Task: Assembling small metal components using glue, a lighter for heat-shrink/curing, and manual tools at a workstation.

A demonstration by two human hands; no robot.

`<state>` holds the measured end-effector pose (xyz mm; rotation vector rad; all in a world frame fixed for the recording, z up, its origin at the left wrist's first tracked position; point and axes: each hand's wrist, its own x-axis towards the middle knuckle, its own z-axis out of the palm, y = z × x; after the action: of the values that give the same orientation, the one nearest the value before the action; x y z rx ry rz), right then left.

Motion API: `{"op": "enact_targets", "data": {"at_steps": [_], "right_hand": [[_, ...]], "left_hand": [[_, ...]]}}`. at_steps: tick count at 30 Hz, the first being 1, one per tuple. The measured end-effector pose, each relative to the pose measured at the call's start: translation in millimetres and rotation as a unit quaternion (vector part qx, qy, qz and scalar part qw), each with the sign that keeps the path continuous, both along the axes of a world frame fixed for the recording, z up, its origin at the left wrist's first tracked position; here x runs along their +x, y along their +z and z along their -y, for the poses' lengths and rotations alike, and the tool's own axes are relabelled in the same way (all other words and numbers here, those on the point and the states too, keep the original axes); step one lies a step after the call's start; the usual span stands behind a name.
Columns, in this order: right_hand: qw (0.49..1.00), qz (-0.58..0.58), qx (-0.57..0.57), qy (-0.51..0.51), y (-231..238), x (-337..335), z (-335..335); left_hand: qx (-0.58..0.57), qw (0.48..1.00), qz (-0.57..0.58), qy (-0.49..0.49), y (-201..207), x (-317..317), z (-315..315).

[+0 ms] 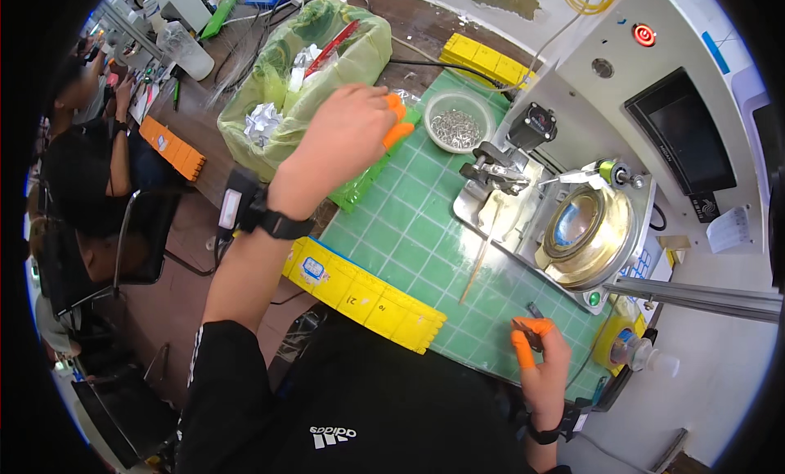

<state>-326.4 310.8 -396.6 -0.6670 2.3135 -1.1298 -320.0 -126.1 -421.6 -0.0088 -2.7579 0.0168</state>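
The right hand (546,366) pinches a slanted dark tool (534,341); the left hand (347,126) is curled, and I cannot tell whether it holds anything. The bowl (460,101) of metal bits (455,130) lies just right of the left hand, the nearer one.

The counter (204,118) before me is brown, with a green gridded mat (401,245) covering much of it. Toward the mat's far edge I have a pale bowl (459,100) of small metal bits; nearer me lies a thin stick (475,271). A machine (609,237) stands at my right. One yellow strip (360,296) borders my near edge. To my left are a crumpled green bag (353,194), a lined bin (245,143), an orange strip (170,147), a green pen (176,94) and a bottle (186,53).
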Motion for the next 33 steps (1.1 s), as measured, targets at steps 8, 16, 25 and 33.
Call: {"op": "enact_targets", "data": {"at_steps": [8,16,25,33], "right_hand": [[0.982,-0.178,0.058,-0.021,-12,7,-8],[0.988,-0.146,0.046,-0.007,-17,5,-19],[0.99,-0.138,-0.042,0.008,23,8,8],[0.945,-0.097,-0.302,0.081,73,-1,70]], "left_hand": [[-0.031,0.995,0.087,0.043,-5,3,-6],[0.181,0.966,-0.156,0.099,73,59,-23],[0.68,0.721,-0.078,-0.107,104,114,-84],[0.828,0.524,0.088,-0.18,90,110,-151]]}}
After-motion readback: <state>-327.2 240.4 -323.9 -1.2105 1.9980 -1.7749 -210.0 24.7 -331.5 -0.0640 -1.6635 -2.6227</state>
